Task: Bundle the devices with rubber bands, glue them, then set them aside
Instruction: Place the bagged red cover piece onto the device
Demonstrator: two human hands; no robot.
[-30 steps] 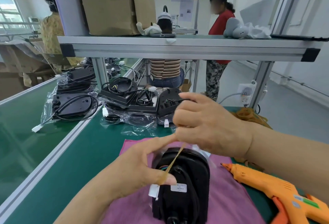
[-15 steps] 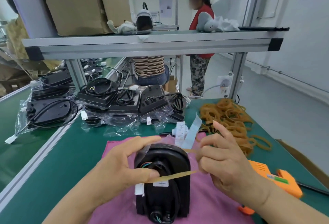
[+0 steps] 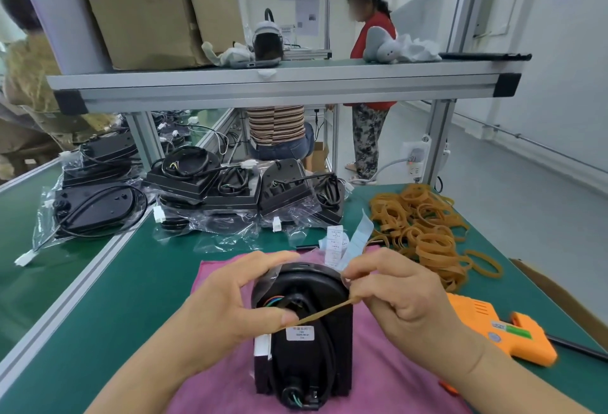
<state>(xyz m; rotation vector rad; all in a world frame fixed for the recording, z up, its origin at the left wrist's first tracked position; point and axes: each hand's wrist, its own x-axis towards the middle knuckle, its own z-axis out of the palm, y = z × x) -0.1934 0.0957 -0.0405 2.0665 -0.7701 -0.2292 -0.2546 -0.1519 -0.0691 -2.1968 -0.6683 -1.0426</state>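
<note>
Green bench (image 3: 138,282) under metal shelf (image 3: 279,88); band pile (image 3: 424,236), glue gun (image 3: 503,331) at right. Left hand (image 3: 227,311), right hand (image 3: 404,295) pinching stretched band (image 3: 322,313) across device (image 3: 339,348).

Ctr front, on cloth (image 3: 223,380) on table (image 3: 115,298): device (image 3: 306,331). L hand (image 3: 227,308) gripping its left side, R hand (image 3: 404,295) at its right, pinching band (image 3: 324,311) stretched btwn both across device. Right of cloth: glue gun (image 3: 503,331). Just behind cloth: labels (image 3: 335,244). Behind-right: band pile (image 3: 424,232). Further back, left: bagged devices (image 3: 230,190), under shelf (image 3: 279,84) w/ box (image 3: 148,9) on top.
</note>
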